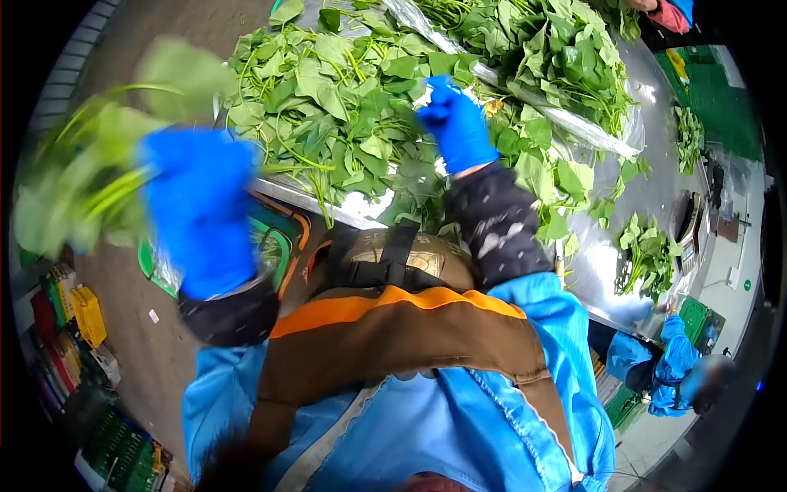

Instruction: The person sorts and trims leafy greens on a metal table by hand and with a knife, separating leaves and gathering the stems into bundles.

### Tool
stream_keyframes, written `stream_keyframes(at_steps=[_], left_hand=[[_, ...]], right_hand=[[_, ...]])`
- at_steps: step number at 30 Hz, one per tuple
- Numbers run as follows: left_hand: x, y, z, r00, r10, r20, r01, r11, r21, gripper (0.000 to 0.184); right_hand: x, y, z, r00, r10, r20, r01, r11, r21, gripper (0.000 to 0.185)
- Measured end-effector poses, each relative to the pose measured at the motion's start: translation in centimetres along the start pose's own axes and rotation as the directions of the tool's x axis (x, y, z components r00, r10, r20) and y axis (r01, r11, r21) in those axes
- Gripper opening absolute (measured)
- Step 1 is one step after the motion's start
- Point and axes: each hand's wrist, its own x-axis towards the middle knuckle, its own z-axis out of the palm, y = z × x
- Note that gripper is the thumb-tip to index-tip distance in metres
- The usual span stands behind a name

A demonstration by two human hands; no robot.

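Observation:
Blurred by motion, my left hand (201, 205) in a blue glove is closed around a bunch of leafy greens (106, 176), held out at the left, away from the table. My right hand (459, 125), also gloved in blue, is above the heap of greens (328, 98) on the metal table. Its fingers are curled together, and whatever they may hold is too small to tell. Leaves and green stems lie around it on both sides.
Clear plastic sheeting (566, 123) crosses the greens beside a second pile (566, 57). A smaller bunch (646, 254) lies on the table (594, 262) at right. A green-rimmed container (283, 246) stands below the table edge. A co-worker (676, 365) is at lower right; another person's hand (642, 5) shows at the top.

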Motion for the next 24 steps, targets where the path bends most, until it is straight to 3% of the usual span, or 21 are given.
stream_keyframes(at_steps=[1, 3, 4, 5, 6, 7, 8, 9, 11, 14, 15, 16, 17, 20, 22, 24], left_hand=[[1.4, 1.4, -2.5, 0.957, 0.140, 0.254, 0.004, 0.868, -0.496, 0.015], [3.6, 2.7, -6.2, 0.958, 0.148, 0.244, 0.038, 0.782, -0.622, 0.009], [4.3, 2.6, -8.3, 0.973, 0.074, 0.217, 0.082, 0.772, -0.631, 0.012], [4.5, 1.9, -10.0, 0.982, 0.000, 0.190, 0.124, 0.756, -0.642, 0.016], [4.4, 1.2, -10.9, 0.975, -0.088, 0.206, 0.204, 0.727, -0.656, 0.022], [4.1, 0.2, -11.7, 0.959, -0.177, 0.223, 0.283, 0.688, -0.668, 0.028], [3.9, -1.0, -12.2, 0.940, -0.238, 0.245, 0.342, 0.662, -0.667, 0.035], [3.8, -1.9, -12.1, 0.916, -0.282, 0.286, 0.402, 0.649, -0.646, 0.037], [3.5, -3.6, -12.1, 0.913, -0.317, 0.255, 0.406, 0.671, -0.620, 0.041], [2.4, -4.3, -11.4, 0.853, -0.462, 0.245, 0.517, 0.678, -0.523, 0.042], [1.9, -4.3, -10.7, 0.835, -0.535, 0.124, 0.517, 0.690, -0.507, 0.043], [1.3, -4.3, -9.8, 0.803, -0.596, -0.006, 0.515, 0.699, -0.495, 0.043], [0.8, -4.1, -9.4, 0.755, -0.641, -0.135, 0.514, 0.707, -0.485, 0.044], [-1.1, -8.8, -12.1, 0.783, -0.605, 0.142, 0.588, 0.646, -0.487, 0.042], [-2.6, -11.0, -10.4, 0.751, -0.566, 0.340, 0.654, 0.563, -0.506, 0.043], [-3.6, -12.4, -6.9, 0.698, -0.556, 0.450, 0.714, 0.499, -0.491, 0.046]], right_hand=[[1.8, -0.2, -2.4, 0.972, 0.229, -0.042, -0.210, 0.941, 0.265, 0.016], [0.9, -1.5, -1.3, 0.963, 0.214, -0.162, -0.235, 0.964, -0.123, 0.020], [-0.5, -2.0, -0.6, 0.968, 0.247, 0.038, -0.235, 0.951, -0.201, 0.026], [-1.8, -1.9, 0.5, 0.908, 0.413, 0.066, -0.358, 0.850, -0.386, 0.031], [-3.7, -2.6, 2.9, 0.819, 0.543, 0.183, -0.436, 0.798, -0.417, 0.033], [-5.1, -2.0, 4.3, 0.678, 0.687, 0.261, -0.397, 0.641, -0.657, 0.045], [-6.0, -0.5, 5.6, 0.553, 0.779, 0.295, -0.204, 0.470, -0.859, 0.059], [-6.8, 1.6, 6.4, 0.591, 0.713, 0.377, 0.172, 0.345, -0.923, 0.065], [-7.4, 2.9, 7.8, 0.580, 0.671, 0.463, 0.382, 0.278, -0.881, 0.059], [-6.1, 1.7, 7.7, 0.666, 0.546, 0.509, 0.352, 0.372, -0.859, 0.040], [-5.0, -1.0, 6.6, 0.582, 0.664, 0.469, -0.186, 0.670, -0.719, 0.032], [-4.1, -2.0, 4.7, 0.602, 0.605, 0.522, -0.444, 0.796, -0.411, 0.026], [-3.5, -3.8, 3.8, 0.657, 0.566, 0.498, -0.425, 0.824, -0.375, 0.028], [-5.3, -5.2, 1.9, 0.836, 0.322, 0.444, -0.248, 0.944, -0.219, 0.038], [-5.7, -5.3, 1.8, 0.856, 0.249, 0.453, -0.198, 0.968, -0.157, 0.044], [-5.9, -4.5, 2.6, 0.810, 0.321, 0.491, -0.257, 0.946, -0.196, 0.040]])
